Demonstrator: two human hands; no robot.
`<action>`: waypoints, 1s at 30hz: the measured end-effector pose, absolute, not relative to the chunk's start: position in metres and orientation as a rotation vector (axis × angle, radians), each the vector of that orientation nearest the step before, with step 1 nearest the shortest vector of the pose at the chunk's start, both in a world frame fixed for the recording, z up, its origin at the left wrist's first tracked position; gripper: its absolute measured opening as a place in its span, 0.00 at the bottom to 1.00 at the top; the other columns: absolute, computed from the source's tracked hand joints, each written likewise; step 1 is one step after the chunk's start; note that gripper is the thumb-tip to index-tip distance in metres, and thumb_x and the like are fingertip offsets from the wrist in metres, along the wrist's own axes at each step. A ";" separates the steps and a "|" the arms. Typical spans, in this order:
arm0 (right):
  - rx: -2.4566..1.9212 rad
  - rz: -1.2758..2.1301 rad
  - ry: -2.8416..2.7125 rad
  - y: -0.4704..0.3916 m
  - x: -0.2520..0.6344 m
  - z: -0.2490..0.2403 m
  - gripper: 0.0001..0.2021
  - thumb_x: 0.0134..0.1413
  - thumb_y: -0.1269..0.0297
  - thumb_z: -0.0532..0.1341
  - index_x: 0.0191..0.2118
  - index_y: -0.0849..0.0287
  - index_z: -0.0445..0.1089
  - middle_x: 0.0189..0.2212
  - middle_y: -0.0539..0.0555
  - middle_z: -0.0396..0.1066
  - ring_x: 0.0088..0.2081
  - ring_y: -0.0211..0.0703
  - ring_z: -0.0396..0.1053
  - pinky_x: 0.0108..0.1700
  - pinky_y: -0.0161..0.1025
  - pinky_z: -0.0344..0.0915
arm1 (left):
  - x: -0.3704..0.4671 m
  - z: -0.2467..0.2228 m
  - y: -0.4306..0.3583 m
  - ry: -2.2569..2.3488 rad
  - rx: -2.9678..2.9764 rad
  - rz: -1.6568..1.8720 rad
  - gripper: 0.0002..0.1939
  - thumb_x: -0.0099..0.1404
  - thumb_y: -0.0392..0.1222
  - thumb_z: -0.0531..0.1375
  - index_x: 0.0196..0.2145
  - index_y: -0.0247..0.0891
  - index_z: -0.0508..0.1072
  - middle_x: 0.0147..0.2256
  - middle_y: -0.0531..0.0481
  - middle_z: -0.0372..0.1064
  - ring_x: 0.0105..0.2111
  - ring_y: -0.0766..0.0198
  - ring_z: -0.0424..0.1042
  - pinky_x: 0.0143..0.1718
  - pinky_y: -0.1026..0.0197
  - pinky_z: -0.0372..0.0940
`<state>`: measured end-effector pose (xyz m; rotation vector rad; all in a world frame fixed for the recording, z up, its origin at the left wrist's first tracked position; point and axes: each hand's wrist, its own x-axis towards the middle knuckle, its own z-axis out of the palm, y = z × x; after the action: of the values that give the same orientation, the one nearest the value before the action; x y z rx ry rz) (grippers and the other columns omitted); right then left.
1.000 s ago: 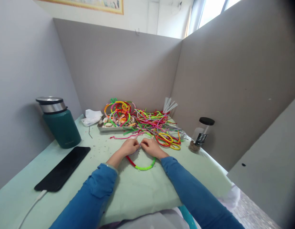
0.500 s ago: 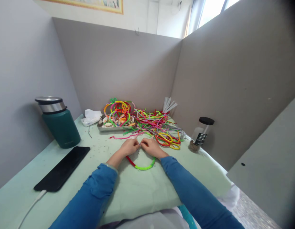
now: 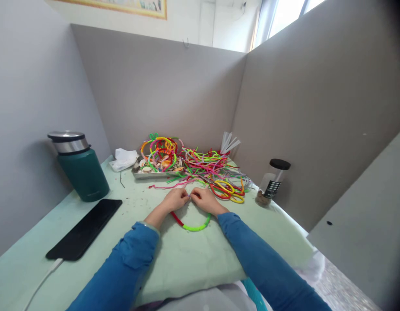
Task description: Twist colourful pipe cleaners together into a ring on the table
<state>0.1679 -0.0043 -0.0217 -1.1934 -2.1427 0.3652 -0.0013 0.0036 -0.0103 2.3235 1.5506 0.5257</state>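
A red and green hoop [image 3: 196,228], seemingly wrapped in fuzzy chenille stem, lies on the table with its curve toward me. Its upper part disappears beneath my hands. My left hand [image 3: 176,200] is closed in a pinch above the red side of the hoop. Facing it, my right hand [image 3: 204,200] pinches too, over the green side. The fingertips of both hands almost meet at the hoop's far end; the small bit between them is too hidden to make out.
Behind my hands are a metal tray [image 3: 154,175] of shells and finished-looking hoops, and a heap of coloured stems [image 3: 206,162]. A green bottle [image 3: 81,172] and a phone [image 3: 85,229] on a cable stand left. A clear jar [image 3: 269,183] is at right. Partitions [image 3: 161,86] enclose the table.
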 end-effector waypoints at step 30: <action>-1.184 0.378 -2.126 -0.006 0.168 -0.020 0.06 0.53 0.69 0.56 0.30 0.60 0.70 0.23 0.50 0.69 0.25 0.35 0.61 0.29 0.32 0.52 | -0.001 -0.007 0.001 1.433 2.262 0.633 0.09 0.59 0.38 0.53 0.27 0.35 0.72 0.24 0.52 0.67 0.26 0.67 0.62 0.27 0.65 0.52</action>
<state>0.1676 -0.0062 -0.0198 -1.1845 -2.1263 0.3776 -0.0011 0.0011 -0.0067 2.2621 1.4334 0.6328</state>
